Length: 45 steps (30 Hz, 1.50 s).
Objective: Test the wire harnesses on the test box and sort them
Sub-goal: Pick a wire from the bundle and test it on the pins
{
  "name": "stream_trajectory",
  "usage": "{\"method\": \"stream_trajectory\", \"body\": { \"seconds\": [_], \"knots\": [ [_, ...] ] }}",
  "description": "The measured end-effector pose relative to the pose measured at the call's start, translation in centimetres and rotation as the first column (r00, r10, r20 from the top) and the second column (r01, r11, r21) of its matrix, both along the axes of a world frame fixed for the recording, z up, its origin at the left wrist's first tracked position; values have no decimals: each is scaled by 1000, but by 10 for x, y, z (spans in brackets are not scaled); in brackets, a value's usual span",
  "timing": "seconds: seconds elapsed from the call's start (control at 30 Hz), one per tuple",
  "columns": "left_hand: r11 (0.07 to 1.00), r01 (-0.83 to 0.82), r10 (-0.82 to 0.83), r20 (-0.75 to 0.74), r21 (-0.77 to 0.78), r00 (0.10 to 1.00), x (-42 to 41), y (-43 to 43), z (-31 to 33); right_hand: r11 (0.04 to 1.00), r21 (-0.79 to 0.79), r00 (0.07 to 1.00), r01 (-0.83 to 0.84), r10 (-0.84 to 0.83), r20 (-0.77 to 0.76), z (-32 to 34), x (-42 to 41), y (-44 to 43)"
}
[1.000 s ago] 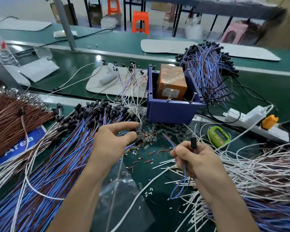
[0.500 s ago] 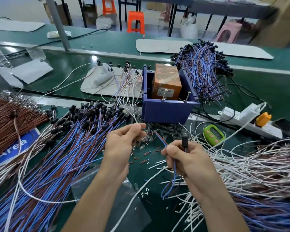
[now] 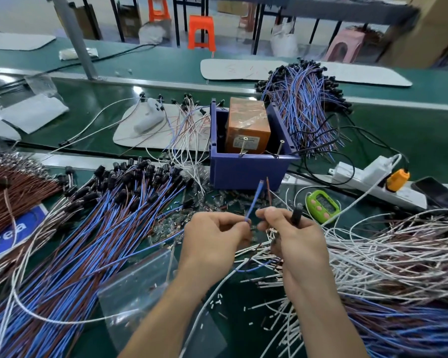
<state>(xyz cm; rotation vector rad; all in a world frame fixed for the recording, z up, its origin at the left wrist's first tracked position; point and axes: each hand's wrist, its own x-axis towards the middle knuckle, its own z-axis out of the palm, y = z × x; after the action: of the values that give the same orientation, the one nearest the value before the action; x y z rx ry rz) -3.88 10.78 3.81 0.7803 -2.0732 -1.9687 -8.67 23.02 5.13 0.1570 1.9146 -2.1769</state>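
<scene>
The left hand (image 3: 212, 236) is closed in a pinch, thumb against forefinger, on the blue lead (image 3: 254, 200) of one harness (image 3: 254, 269). The right hand (image 3: 295, 239) pinches the brown lead (image 3: 268, 192) the same way, and its other fingers curl round the black connector (image 3: 296, 215), which sticks up out of the fist. Both lead ends point up and away, a little apart. The rest of the harness hangs in a loop below the hands.

The likely trouble is a false reading. The free ends are short and springy, so either could slip off a pin (image 3: 280, 148) or miss it, and a good harness would then land in the wrong pile. The two bare tips could also touch each other on the way. The hanging loop may snag the white wires (image 3: 386, 254) under the right wrist and drag some along.

The box (image 3: 246, 171) sits just beyond the hands, almost straight ahead, and the lead ends stop short of its near wall. Two pins stand on its near rim, above the tips, with nothing touching them. An orange block (image 3: 247, 120) stands inside. The untested-looking pile (image 3: 101, 215) lies to the left of the left hand, and another bundle (image 3: 303, 112) lies behind the box to the right. A green timer (image 3: 321, 205) sits just right of the connector.
</scene>
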Motion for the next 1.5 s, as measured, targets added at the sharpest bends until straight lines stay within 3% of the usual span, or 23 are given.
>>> {"method": "stream_trajectory", "body": {
  "seconds": [0.13,0.4,0.6,1.23,1.5],
  "knots": [
    [972,-220,226,-82,78,971,-8,-10,-3,999,-28,999,32,-33,-16,3,-11,10],
    [934,-343,302,-285,-104,910,-36,-12,7,993,-82,997,80,-79,13,3,-28,12],
    [900,-327,260,-248,-288,933,-51,-10,4,992,-90,995,90,-87,40,-1,-31,12],
    [927,-246,199,-183,-283,963,-63,-10,5,991,-72,992,114,-110,61,-3,-52,17],
    [923,-245,198,-181,-298,963,-63,-9,7,989,7,988,151,-151,24,6,-76,1]
  ]
}}
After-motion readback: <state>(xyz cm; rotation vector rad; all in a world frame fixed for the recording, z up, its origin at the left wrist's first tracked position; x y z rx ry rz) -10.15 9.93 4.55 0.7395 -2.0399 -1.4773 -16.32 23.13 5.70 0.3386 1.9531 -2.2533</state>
